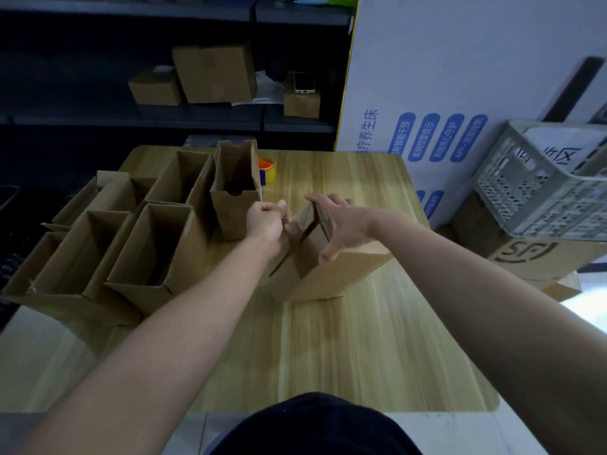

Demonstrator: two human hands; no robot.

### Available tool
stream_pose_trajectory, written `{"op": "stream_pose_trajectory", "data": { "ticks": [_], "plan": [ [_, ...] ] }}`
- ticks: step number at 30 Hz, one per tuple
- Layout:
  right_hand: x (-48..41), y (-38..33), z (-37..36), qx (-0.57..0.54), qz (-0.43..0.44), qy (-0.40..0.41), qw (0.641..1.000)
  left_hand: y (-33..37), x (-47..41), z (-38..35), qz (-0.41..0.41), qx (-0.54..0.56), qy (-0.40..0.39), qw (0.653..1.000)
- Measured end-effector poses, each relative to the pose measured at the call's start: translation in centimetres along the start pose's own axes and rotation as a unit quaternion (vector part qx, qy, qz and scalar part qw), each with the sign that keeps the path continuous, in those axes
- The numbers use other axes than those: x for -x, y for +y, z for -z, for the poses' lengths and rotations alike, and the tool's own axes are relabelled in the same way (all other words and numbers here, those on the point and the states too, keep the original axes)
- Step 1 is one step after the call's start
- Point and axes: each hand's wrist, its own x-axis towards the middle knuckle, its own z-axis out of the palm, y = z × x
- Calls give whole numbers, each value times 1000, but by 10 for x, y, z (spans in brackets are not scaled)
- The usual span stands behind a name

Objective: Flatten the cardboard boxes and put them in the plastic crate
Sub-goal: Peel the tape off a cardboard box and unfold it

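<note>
Two hands [264, 221] [341, 224] on one box [331, 274]

Matt brown cardboard boxes [157, 244] stand on a smooth, pale wood-grain table [345, 339] (slight sheen). The crate [538, 192] is grey perforated plastic; the tape roll [267, 170] looks glossy.

Left hand [264, 220] clenched, right hand [340, 222] spread.

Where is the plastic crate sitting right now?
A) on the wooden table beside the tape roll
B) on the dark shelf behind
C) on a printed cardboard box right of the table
C: the plastic crate rests on a printed cardboard box off the wooden table on its right side, while the left hand and right hand grip a half-flattened box on the table.
</note>
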Motion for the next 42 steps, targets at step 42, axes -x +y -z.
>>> {"op": "stream_pose_trajectory", "data": {
  "ticks": [42],
  "plan": [
    [37,87,10,-94,-175,63,978,-9,5,-1,-89,-179,-94,975]
  ]
}}
